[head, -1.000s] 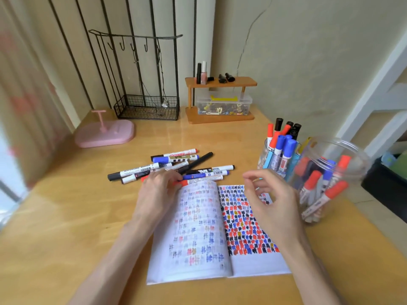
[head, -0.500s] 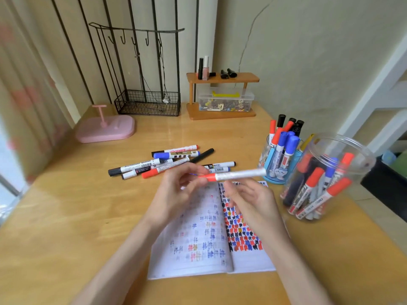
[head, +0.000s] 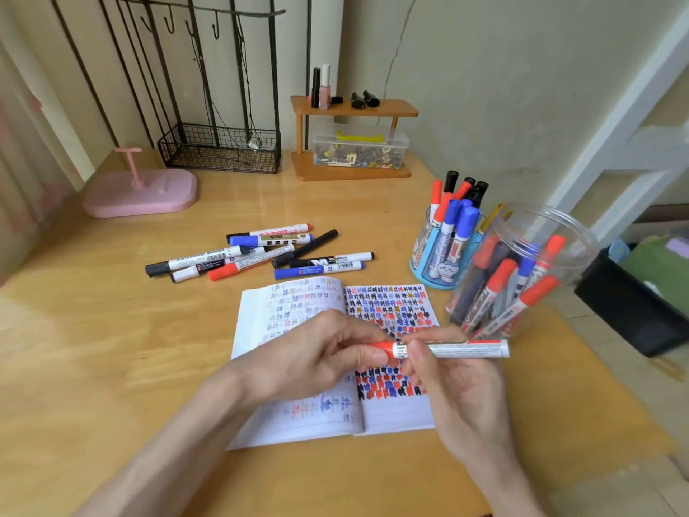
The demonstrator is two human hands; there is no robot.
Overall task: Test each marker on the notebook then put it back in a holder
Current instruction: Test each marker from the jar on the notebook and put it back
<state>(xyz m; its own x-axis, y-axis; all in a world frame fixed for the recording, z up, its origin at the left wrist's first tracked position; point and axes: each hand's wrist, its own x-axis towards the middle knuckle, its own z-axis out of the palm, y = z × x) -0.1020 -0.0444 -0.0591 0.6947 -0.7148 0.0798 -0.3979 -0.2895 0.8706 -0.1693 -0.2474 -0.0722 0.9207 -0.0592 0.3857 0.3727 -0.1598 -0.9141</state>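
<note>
Red-capped white plastic marker [head: 466,348] lifted off light wooden desk [head: 112,330], now level above open scribbled paper notebook [head: 391,416]; left grip [head: 320,358] clamped on cap, right grip [head: 458,382] clamped on barrel; uncapping likely next

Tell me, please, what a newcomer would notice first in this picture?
The left hand and right hand hold a red marker level over the open notebook, at cap and barrel. Behind it lie loose markers; at the right stand a blue cup and a clear jar of markers.
</note>
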